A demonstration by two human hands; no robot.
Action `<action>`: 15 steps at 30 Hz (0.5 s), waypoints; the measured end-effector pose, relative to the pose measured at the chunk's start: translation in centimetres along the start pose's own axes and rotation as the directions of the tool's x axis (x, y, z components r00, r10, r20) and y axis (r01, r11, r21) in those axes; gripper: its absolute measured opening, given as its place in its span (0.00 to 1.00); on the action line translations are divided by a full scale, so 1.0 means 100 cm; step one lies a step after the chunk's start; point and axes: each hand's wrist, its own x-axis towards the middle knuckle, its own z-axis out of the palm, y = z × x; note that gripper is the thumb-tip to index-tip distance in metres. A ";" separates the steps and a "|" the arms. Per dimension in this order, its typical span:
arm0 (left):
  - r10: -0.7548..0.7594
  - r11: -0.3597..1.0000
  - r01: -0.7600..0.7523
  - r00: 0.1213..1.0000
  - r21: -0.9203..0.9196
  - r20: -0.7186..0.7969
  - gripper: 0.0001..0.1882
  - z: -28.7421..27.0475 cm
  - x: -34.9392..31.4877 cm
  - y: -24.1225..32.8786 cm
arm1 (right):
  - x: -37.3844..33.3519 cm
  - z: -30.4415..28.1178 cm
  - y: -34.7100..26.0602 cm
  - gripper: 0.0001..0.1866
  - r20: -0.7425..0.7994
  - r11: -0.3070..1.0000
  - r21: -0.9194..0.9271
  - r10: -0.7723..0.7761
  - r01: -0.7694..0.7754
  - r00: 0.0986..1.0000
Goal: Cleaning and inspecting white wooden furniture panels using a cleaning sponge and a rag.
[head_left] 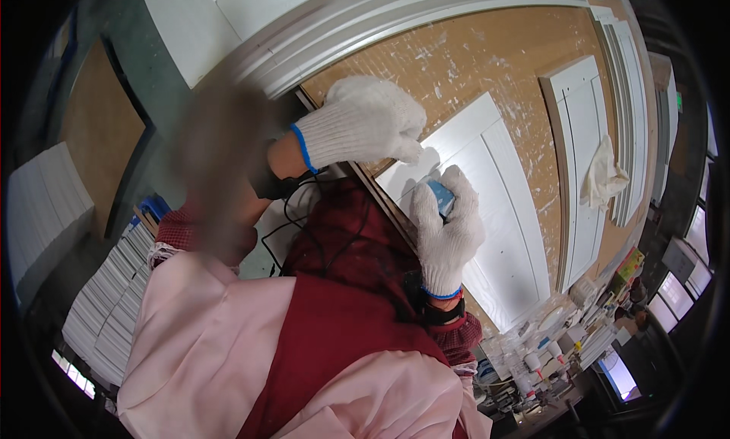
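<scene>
A white grooved panel [506,234] lies on the paint-spattered tan worktop [449,47] in front of me. My right hand [452,241], in a white knit glove with a blue cuff edge, grips a small blue block [442,198] between thumb and fingers over the panel's near part. Gloved the same way, my left hand [372,120] hovers at or rests by the panel's near left corner. Its fingers are curled together, and whatever they hold, if anything, is hidden. I cannot tell whether the left fingertips touch the panel.
To the right stands another white panel [582,120] with a crumpled cream cloth [604,177] on it. White strips [411,21] line the worktop's far side. Bottles and small supplies [536,359] crowd the lower right. Stacked white boards [106,306] and a black cable [287,215] are to the left.
</scene>
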 end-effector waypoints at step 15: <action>-0.102 0.994 0.093 0.980 0.062 0.172 0.17 -0.008 0.005 0.007 | -0.003 0.003 0.003 0.20 -0.035 0.996 0.086 0.008 -0.005 0.999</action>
